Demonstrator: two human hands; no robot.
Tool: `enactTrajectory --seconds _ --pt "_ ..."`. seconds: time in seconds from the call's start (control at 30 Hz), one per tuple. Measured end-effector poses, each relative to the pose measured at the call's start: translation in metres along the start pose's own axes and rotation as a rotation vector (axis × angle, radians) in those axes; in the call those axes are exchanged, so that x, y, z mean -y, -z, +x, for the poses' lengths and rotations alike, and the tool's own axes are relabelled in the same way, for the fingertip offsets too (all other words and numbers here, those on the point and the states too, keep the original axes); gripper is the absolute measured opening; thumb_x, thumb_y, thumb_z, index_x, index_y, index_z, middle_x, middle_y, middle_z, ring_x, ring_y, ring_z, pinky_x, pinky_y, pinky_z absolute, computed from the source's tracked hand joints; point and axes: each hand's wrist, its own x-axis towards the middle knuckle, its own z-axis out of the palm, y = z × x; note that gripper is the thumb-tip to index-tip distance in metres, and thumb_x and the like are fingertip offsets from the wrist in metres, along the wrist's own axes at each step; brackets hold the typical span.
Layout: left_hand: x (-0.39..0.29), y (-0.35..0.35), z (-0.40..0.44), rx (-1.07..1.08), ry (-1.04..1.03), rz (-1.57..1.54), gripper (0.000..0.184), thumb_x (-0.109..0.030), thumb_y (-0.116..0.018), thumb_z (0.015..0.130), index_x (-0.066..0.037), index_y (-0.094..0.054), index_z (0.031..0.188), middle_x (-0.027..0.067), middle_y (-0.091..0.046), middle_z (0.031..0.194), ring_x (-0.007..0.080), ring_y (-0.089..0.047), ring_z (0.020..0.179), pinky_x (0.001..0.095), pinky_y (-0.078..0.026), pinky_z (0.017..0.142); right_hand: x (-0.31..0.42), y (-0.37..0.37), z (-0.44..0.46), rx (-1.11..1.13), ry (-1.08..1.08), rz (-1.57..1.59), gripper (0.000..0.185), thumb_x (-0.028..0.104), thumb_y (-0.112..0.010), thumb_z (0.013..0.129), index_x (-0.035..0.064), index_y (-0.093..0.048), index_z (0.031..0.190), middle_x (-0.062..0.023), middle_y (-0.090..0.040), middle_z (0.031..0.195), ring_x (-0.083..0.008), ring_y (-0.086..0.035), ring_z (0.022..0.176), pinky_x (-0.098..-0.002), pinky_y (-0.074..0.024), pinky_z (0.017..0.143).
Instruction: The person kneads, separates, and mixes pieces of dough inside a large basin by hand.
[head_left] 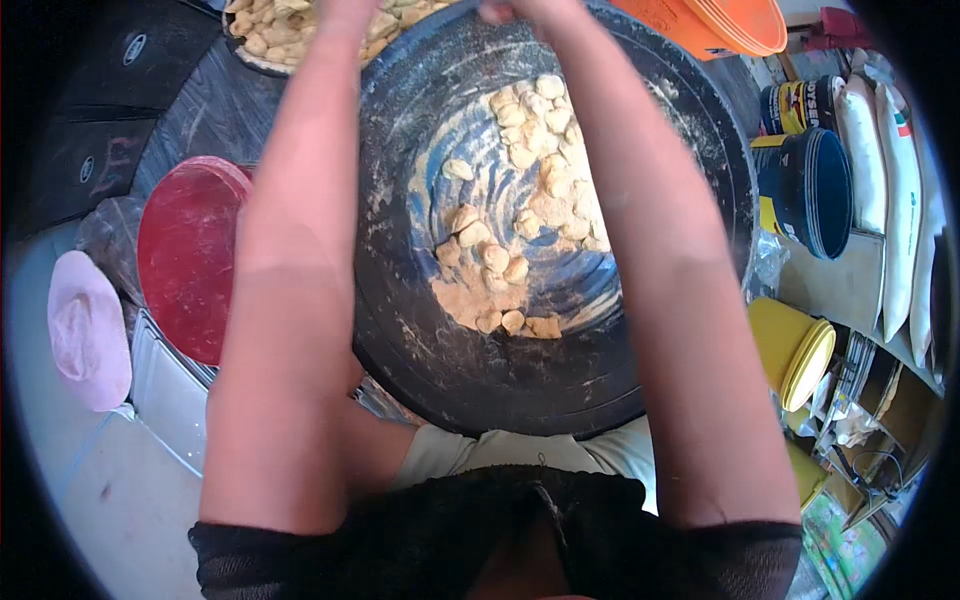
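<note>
A big round black basin (500, 400) stands in front of my body. Pale lumpy pieces, perhaps dough (556, 178), lie in it with tan powder (478, 304) around and under them. My right hand (510, 8) is at the far rim of the basin, blurred and cut by the top edge, so its grip is unclear. My left arm reaches along the basin's left side. Only the base of my left hand (350, 6) shows, over a round basket (240, 50) full of similar pale pieces. Its fingers are out of frame.
A red tub (190, 262) and a pink hat (90, 330) are to the left. An orange bucket (735, 25) stands beyond the basin at the right. Along the right side are a dark blue bucket (825, 195), a yellow bucket (790, 350) and white sacks (898, 225).
</note>
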Motion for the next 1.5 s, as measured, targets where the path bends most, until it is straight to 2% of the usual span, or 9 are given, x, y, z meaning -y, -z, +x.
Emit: enactTrajectory --seconds 0.07,0.17,0.23,0.33,0.5,0.7,0.97,1.3,1.5 --pt "-0.057 -0.004 -0.057 0.207 0.053 0.014 0.037 -0.026 -0.052 0.088 -0.005 -0.058 0.118 0.0177 -0.06 0.115 0.0298 -0.058 0.106 0.0365 -0.045 0.088 -0.061 -0.024 -0.082 -0.134 -0.135 -0.22 0.033 0.03 -0.056 0.082 0.0019 -0.064 0.096 -0.0104 -0.063 0.071 -0.0194 -0.062 0.061 -0.0342 -0.0524 0.061" --pt "-0.063 -0.054 -0.157 0.71 0.047 -0.142 0.04 -0.035 -0.056 0.086 -0.006 -0.06 0.113 0.0239 -0.06 0.109 0.0337 -0.059 0.105 0.0384 -0.047 0.086 -0.22 -0.071 -0.159 0.155 -0.455 -0.511 0.057 0.048 -0.067 0.076 0.0106 -0.058 0.118 -0.0168 -0.062 0.114 -0.0295 -0.059 0.105 -0.0419 -0.0432 0.095" --pt "-0.017 -0.097 -0.245 1.208 0.067 0.2 0.083 -0.05 -0.071 0.07 -0.022 -0.037 0.141 0.0176 -0.018 0.152 0.0349 -0.019 0.14 0.0538 -0.025 0.109 -0.237 -0.113 -0.239 0.24 -0.543 -0.896 0.104 0.073 -0.063 0.064 0.0195 -0.028 0.146 -0.0118 -0.018 0.153 -0.0367 -0.016 0.14 -0.0602 -0.0234 0.108" --pt "-0.02 -0.055 -0.307 1.585 -0.012 0.53 0.106 -0.043 -0.079 0.064 -0.026 -0.017 0.148 0.0138 -0.001 0.155 0.0367 0.0 0.143 0.063 -0.013 0.109 -0.214 -0.134 -0.314 0.397 -0.267 -1.09 0.088 0.056 -0.07 0.068 0.0245 -0.034 0.142 -0.0114 -0.025 0.148 -0.0352 -0.026 0.136 -0.0632 -0.027 0.104" --pt "0.014 -0.04 -0.378 1.404 -0.121 0.479 0.059 -0.021 -0.066 0.079 -0.018 -0.043 0.133 0.0205 -0.029 0.141 0.0401 -0.031 0.131 0.0575 -0.032 0.103 -0.266 -0.103 -0.36 0.259 -0.244 -0.583 0.055 0.023 -0.071 0.073 0.0188 -0.053 0.125 -0.013 -0.047 0.126 -0.034 -0.046 0.118 -0.0479 -0.0428 0.097" --pt "0.01 -0.046 -0.342 1.223 -0.068 0.343 0.028 -0.016 -0.06 0.08 -0.009 -0.057 0.107 0.0176 -0.046 0.119 0.0357 -0.048 0.114 0.0476 -0.046 0.089 -0.286 -0.029 -0.399 0.229 -0.549 -0.432 0.06 0.026 -0.075 0.064 0.0138 -0.056 0.119 -0.0211 -0.049 0.122 -0.0369 -0.05 0.113 -0.0375 -0.0445 0.094" --pt "0.017 -0.033 -0.36 1.37 -0.163 0.418 0.116 -0.042 -0.087 0.049 -0.029 -0.023 0.146 0.0135 -0.009 0.152 0.0399 -0.012 0.139 0.066 -0.025 0.103 -0.268 -0.124 -0.45 0.111 -0.6 -0.798 0.085 0.026 -0.076 0.066 0.0277 -0.034 0.139 -0.0205 -0.037 0.133 -0.0411 -0.042 0.117 -0.0469 -0.042 0.096" --pt "0.018 -0.031 -0.396 1.484 -0.43 0.331 0.055 -0.001 -0.062 0.075 -0.028 -0.056 0.123 0.0104 -0.023 0.149 0.0409 -0.033 0.131 0.0438 -0.043 0.101 -0.211 -0.157 -0.416 0.275 -0.758 -0.812 0.09 0.057 -0.067 0.072 0.0369 -0.021 0.146 -0.0101 -0.017 0.152 -0.0406 -0.029 0.131 -0.0486 -0.0442 0.094" --pt "0.013 -0.033 -0.391 1.504 -0.25 0.323 0.042 -0.002 -0.055 0.08 -0.015 -0.058 0.12 0.0177 -0.037 0.138 0.038 -0.044 0.123 0.0395 -0.042 0.102 -0.265 -0.14 -0.446 0.1 -0.476 -0.6 0.063 0.02 -0.075 0.063 0.017 -0.052 0.121 -0.0136 -0.04 0.13 -0.0358 -0.043 0.117 -0.0408 -0.0465 0.093"
